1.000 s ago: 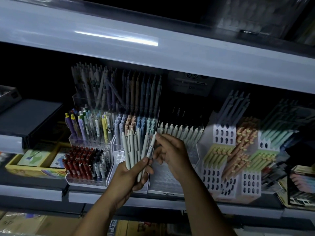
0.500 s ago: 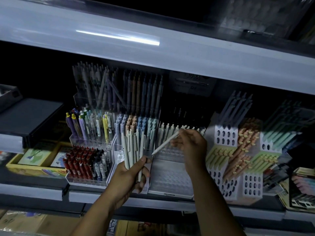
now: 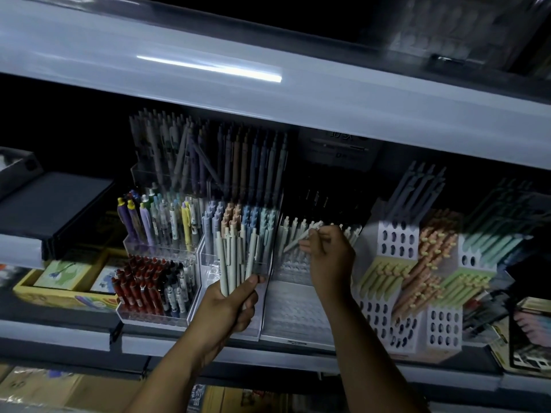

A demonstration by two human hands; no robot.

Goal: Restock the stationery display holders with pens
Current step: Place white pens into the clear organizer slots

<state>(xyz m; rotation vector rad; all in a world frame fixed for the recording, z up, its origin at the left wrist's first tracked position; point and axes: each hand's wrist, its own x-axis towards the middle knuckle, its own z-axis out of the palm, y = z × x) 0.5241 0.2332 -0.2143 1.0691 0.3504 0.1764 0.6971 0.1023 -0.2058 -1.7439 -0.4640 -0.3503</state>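
My left hand (image 3: 231, 305) grips a bundle of several pale grey-green pens (image 3: 235, 257), held upright in front of the shelf. My right hand (image 3: 328, 257) pinches a single pale pen (image 3: 298, 238) by its upper end, tilted with its tip down to the left. That pen hangs over the stepped clear display holder (image 3: 293, 311), just in front of its back row of pale pens (image 3: 295, 225). The holder's lower steps show rows of unfilled holes.
Clear holders with pastel pens (image 3: 238, 216), coloured pens (image 3: 155, 219) and red and black pens (image 3: 143, 284) stand to the left. White perforated blocks (image 3: 393, 242) holding green and orange pens stand to the right. A shelf (image 3: 268, 93) overhangs above. A yellow box (image 3: 59, 293) sits far left.
My right hand drew one pen out of the bundle and carried it right and up to the holder's back row. My left hand stayed put with the bundle.
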